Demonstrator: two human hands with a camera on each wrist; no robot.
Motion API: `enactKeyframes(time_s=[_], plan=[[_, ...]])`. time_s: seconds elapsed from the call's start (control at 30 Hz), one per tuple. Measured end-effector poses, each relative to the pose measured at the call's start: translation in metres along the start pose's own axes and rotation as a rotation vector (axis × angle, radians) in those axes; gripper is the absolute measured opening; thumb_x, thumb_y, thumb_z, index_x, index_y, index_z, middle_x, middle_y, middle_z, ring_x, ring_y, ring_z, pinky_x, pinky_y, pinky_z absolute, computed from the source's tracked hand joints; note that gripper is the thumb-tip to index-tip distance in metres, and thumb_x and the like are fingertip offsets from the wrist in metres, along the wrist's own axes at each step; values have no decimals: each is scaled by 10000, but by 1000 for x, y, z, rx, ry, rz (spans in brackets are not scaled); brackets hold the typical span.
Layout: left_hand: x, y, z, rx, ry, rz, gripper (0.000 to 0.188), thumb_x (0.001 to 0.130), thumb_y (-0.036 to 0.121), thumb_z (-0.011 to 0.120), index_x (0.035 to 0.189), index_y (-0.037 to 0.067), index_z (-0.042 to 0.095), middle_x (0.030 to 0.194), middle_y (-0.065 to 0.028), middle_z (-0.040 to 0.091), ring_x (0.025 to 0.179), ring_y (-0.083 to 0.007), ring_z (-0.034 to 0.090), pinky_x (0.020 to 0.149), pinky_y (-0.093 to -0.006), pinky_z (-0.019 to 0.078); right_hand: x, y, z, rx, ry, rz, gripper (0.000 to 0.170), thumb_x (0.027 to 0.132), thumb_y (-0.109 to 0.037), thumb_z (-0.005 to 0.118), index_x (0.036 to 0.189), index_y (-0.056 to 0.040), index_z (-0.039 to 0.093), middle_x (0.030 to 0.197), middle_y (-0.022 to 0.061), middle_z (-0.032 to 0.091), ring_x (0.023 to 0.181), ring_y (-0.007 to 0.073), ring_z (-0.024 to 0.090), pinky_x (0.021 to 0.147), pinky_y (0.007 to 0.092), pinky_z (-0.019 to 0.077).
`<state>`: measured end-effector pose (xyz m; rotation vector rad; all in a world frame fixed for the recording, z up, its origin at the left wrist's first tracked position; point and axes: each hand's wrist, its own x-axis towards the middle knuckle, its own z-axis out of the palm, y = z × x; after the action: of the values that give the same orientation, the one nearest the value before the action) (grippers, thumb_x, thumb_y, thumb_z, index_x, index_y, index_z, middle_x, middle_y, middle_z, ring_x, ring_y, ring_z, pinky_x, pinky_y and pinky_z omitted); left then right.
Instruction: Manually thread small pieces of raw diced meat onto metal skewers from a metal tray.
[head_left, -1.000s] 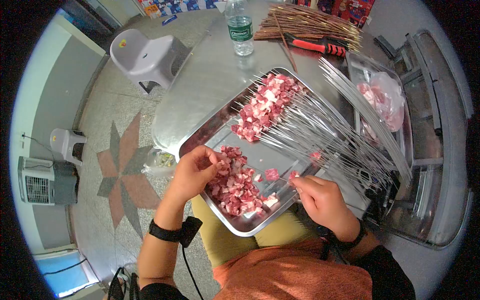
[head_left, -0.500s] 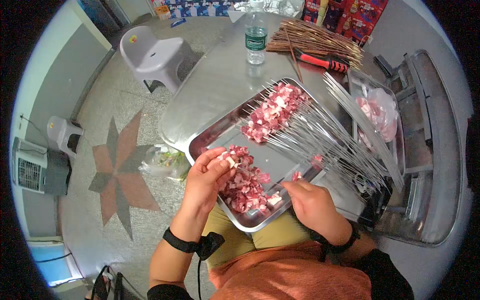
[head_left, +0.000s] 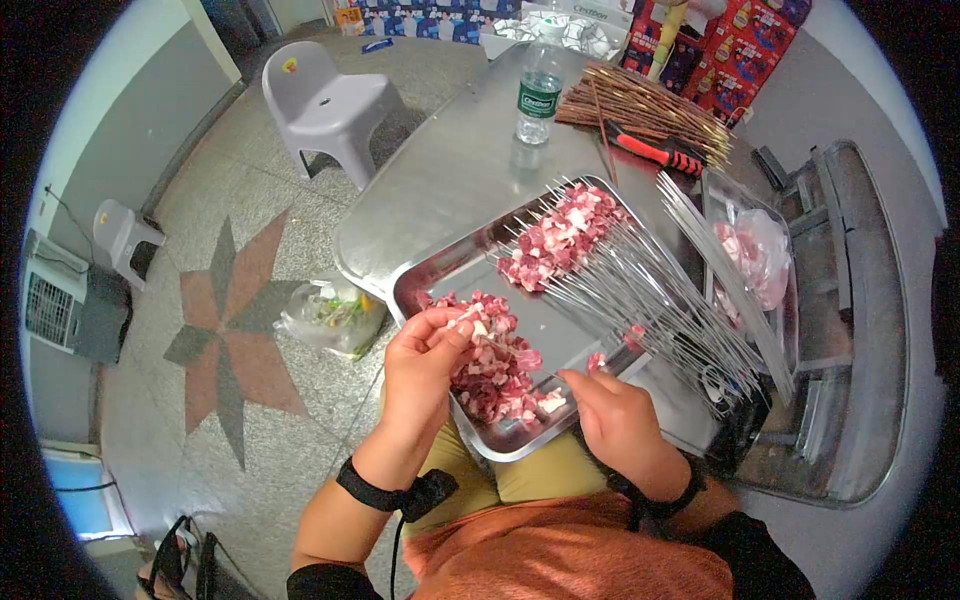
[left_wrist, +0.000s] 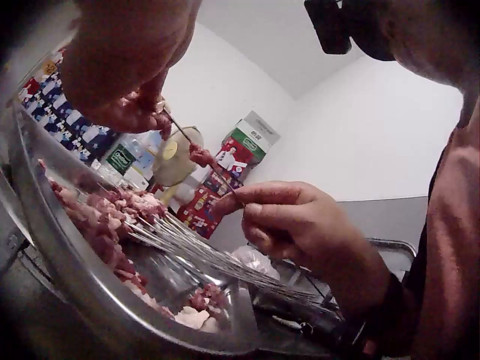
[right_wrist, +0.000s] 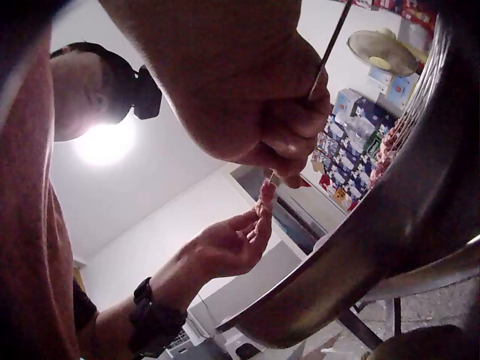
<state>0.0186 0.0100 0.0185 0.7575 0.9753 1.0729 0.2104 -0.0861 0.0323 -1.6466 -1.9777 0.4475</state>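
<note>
My left hand [head_left: 425,365] pinches a pale, fatty piece of meat [head_left: 479,326] above the near-left pile of loose meat cubes [head_left: 495,390]. In my right hand [head_left: 622,425] is a thin metal skewer [left_wrist: 227,185], gripped between thumb and fingers and pointing at the left hand. One red meat piece [left_wrist: 201,155] is threaded partway along it. The skewer's tip meets the left fingers, which hide it. Both hands are over the near part of a steel tray [head_left: 572,335]. Across its far part lie skewers loaded with meat [head_left: 560,235], their bare metal shafts [head_left: 650,300] reaching right over the rim.
Another bundle of metal skewers [head_left: 725,265] lies to the right, beside a tray with bagged meat [head_left: 760,260]. Farther back on the steel table [head_left: 430,170] are a water bottle [head_left: 538,105], brown sticks [head_left: 650,110] and a red-black handled tool [head_left: 655,150].
My left hand has come up from the loose meat, bringing a pale piece to the skewer's tip. My right hand has shifted left with the skewer. The head view has also moved.
</note>
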Motion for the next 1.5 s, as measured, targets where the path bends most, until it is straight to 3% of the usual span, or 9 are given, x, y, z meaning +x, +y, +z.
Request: enactKeyframes(time_s=[0.3,0.47,0.53,0.83,1.13,1.2,1.3,1.37,1.5], plan=[[-10,4,9,42,-4,48,128,830,51,592,955,27,572,830,-39,611,691,-102,579,590,-208,475,2,-4,-3,36,38,15,313,739,40,509,1032,-49,574,758,158,553,657,348,561,558,379,453],[-13,6,10,14,14,83,133,824,55,606,955,35,590,834,-26,610,676,-76,559,574,-187,453,-2,-2,-4,-5,-21,3,321,776,-51,518,1095,-81,537,779,128,560,658,330,571,560,418,474],[-10,0,7,-31,11,130,152,827,-5,575,978,-16,566,859,-93,627,766,-144,618,687,-253,521,-3,-3,-4,-21,-26,9,325,777,-50,516,1100,-82,533,781,128,560,657,330,572,561,418,475],[-12,-13,10,7,-24,82,95,828,11,587,918,-17,583,823,-83,630,730,-144,619,658,-245,516,3,-6,2,29,11,13,336,774,-32,513,1108,-74,529,786,130,568,663,339,570,562,415,469],[-5,6,-5,-69,-84,-23,316,843,61,557,1148,3,498,1077,-93,575,981,-152,551,762,-272,493,7,4,5,284,73,42,289,782,47,473,1042,-4,588,690,112,546,560,181,531,539,280,434],[-1,10,-4,62,-92,147,322,848,82,557,1156,8,500,1111,-86,555,1012,-150,531,786,-272,481,6,6,1,262,-8,53,254,808,-50,498,1052,-21,559,875,180,605,768,345,591,642,398,476],[1,13,-5,349,-142,337,351,868,176,519,1170,3,485,1103,-126,559,980,-219,569,853,-337,465,7,5,-1,255,-19,52,253,800,-43,497,1045,-23,560,851,179,601,758,347,586,633,401,473],[1,8,-1,43,-249,16,291,873,158,557,1124,11,533,1100,-87,564,998,-162,545,857,-288,440,8,5,0,240,-21,48,262,796,-38,496,1050,-24,555,837,173,596,747,347,581,626,406,470],[-7,-3,15,-188,-177,-74,260,913,234,486,1065,28,530,1030,-109,596,954,-199,575,833,-317,455,8,4,8,141,35,-7,293,785,-30,495,1074,-33,539,799,154,577,712,344,570,599,418,462]])
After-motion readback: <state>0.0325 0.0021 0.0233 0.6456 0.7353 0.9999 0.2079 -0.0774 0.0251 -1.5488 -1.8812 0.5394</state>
